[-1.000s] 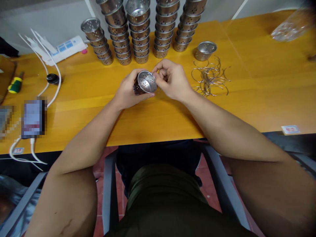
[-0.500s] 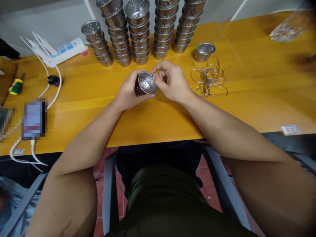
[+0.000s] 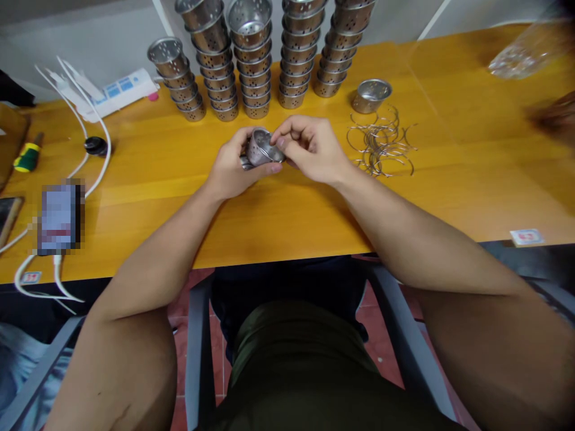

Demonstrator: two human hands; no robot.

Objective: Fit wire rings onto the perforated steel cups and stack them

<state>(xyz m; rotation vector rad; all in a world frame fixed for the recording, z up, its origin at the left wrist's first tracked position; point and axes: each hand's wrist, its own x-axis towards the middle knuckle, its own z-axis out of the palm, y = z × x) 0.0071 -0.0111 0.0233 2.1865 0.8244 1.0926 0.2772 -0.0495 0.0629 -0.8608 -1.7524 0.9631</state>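
My left hand (image 3: pixel 233 164) wraps around a small perforated metal cup (image 3: pixel 259 147) above the table. The cup is tilted, its mouth facing right towards my other hand. A thin bright line, perhaps a wire, runs across it near the rim. At that rim, the bent thumb and forefinger of my right hand (image 3: pixel 312 146) come together; what they pinch is too small to tell. Right of this hand lies a loose pile of thin curved wires (image 3: pixel 381 143). Behind the pile, a single metal cup (image 3: pixel 372 96) stands upright.
Several tall stacks of perforated cups (image 3: pixel 257 78) line the table's back. On the left are a phone (image 3: pixel 58 218) with white cables, a screwdriver (image 3: pixel 29 157) and a white power strip (image 3: pixel 119 94). A clear plastic bag (image 3: pixel 516 60) and another person's blurred hand (image 3: pixel 559 117) are at right.
The cup has been turned in my left hand, its mouth tipping more to the right. My right fingers have shifted slightly left over the rim. Another person's hand has come further in at right.
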